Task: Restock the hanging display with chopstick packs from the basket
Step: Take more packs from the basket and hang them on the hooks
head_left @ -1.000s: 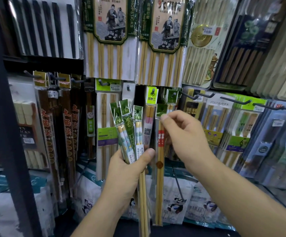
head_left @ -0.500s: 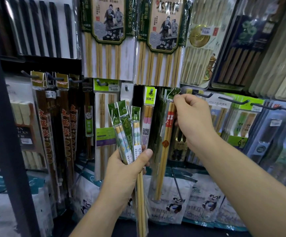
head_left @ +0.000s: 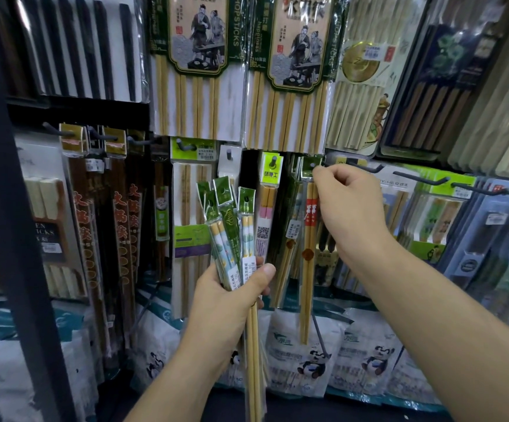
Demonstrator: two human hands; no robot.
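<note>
— What takes up most of the view?
— The hanging display [head_left: 6,226], hung thick with packs. I'll place everything from the lime-topped pack [head_left: 270,202] at its centre. Directly above that one hang two big bamboo sets [head_left: 197,71]; well below it lies a row of panda-printed bags [head_left: 308,354].

— And the hands?
— The right hand [head_left: 347,205] is up just right of the lime-topped pack, thumb and forefinger pinched tight on the green header [head_left: 310,166] of a red-banded pack [head_left: 309,239]. The other fingers are curled in.

— Is that pack on a peg?
— I can't tell; the hand hides the hook. It hangs straight down, close beside the lime-topped pack.

— The left hand?
— The left hand [head_left: 232,296] is lower and a little left of the lime-topped pack, closed round a fanned bundle of packs [head_left: 229,220], thumb pressed across the front. Their green headers spread upward beside it, and the bare stick ends poke out under the fist.
</note>
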